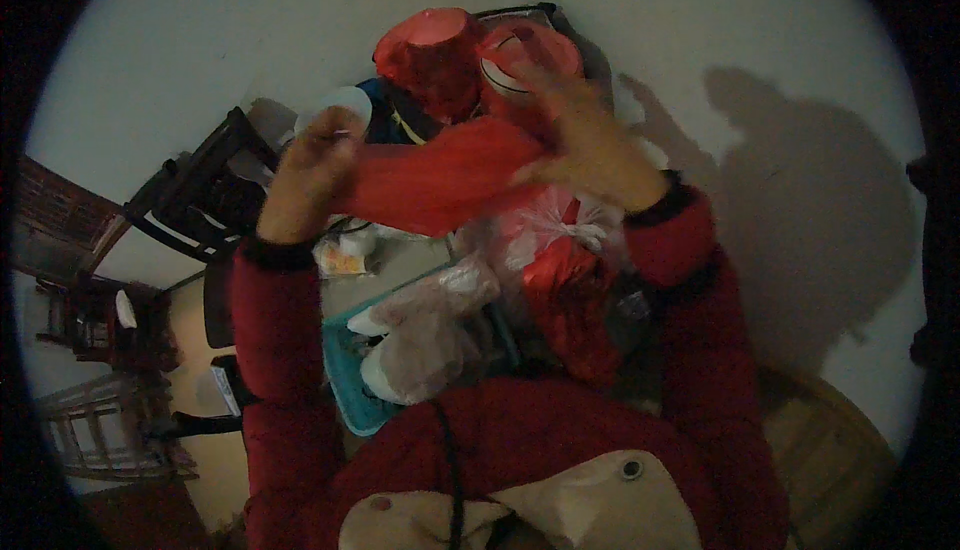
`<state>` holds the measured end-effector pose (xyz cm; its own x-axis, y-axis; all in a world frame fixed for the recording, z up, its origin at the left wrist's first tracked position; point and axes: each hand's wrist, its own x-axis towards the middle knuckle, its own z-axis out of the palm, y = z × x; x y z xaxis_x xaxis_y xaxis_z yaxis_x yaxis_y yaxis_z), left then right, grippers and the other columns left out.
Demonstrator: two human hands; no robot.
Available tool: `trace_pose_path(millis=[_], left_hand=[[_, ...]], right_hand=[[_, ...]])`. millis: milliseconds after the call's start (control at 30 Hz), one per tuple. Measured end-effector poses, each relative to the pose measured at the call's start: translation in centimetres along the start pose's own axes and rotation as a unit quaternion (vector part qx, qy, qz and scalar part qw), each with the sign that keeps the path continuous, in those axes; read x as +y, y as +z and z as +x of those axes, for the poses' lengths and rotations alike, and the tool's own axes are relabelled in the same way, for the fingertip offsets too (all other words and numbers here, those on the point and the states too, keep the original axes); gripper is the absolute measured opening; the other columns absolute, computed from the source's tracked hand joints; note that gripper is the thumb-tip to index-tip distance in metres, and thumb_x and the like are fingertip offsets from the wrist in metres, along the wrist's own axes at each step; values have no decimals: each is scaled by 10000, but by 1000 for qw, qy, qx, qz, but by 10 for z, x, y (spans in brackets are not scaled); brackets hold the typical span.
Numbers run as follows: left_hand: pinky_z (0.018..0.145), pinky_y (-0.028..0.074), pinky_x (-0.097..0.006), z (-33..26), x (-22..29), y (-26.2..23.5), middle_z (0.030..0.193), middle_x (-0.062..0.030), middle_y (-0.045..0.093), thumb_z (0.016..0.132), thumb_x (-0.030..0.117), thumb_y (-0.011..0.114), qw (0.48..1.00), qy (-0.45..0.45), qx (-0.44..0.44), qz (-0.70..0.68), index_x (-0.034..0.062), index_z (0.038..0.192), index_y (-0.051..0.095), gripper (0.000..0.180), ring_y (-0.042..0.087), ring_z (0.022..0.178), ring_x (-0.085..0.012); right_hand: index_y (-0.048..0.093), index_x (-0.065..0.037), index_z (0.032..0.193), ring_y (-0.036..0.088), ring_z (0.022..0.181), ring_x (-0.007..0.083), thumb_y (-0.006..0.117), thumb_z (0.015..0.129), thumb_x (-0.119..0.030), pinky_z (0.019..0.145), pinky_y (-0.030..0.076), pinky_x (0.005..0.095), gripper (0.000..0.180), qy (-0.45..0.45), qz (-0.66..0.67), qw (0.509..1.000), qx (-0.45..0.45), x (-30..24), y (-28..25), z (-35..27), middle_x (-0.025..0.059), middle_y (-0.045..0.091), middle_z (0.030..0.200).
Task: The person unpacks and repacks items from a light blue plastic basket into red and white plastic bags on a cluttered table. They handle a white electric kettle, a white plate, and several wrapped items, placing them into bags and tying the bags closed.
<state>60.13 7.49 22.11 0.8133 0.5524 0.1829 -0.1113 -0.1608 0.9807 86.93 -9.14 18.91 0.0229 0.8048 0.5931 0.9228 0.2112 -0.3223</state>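
A red plastic bag (435, 180) stretches sideways between my hands above the cluttered table. Its left end is gripped in my left hand (315, 165), whose fingers are curled closed. At the bag's other end, my right hand (595, 145) has its fingers and thumb spread apart, somewhat blurred; I cannot tell whether the thumb touches the bag. Just beyond are a red-wrapped bundle (430, 60) and a round container in red plastic (515, 60). A white round lid or container (347, 102) is partly hidden behind my left hand.
Nearer me, a teal basket (345, 390) holds items wrapped in clear plastic (425, 345). Right of it lie a knotted clear bag (565, 225) and another red bag (570, 300). Black chairs (205, 185) stand on the left, a wooden round stool or table (825, 450) at lower right.
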Motion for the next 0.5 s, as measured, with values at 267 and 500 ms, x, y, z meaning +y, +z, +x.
trace_pose_path(millis=[267, 500], left_hand=[[749, 494, -343, -3, 7, 41, 931, -123, 644, 676, 131, 775, 933, -12, 6, 359, 61, 1039, 545, 435, 640, 862, -264], [742, 501, -408, 7, -104, -57, 912, -198, 668, 779, 198, 638, 766, -48, 89, 635, 52, 1031, 634, 291, 647, 892, -351]], right_hand=[[523, -34, 1232, 577, 993, 363, 590, 733, -69, 811, 478, 456, 504, 81, -64, 991, -88, -39, 33, 26, 186, 590, 1114], [587, -13, 918, 621, 749, 363, 535, 806, -120, 656, 505, 455, 164, -52, 133, 987, 76, -57, 53, -7, 167, 619, 791]])
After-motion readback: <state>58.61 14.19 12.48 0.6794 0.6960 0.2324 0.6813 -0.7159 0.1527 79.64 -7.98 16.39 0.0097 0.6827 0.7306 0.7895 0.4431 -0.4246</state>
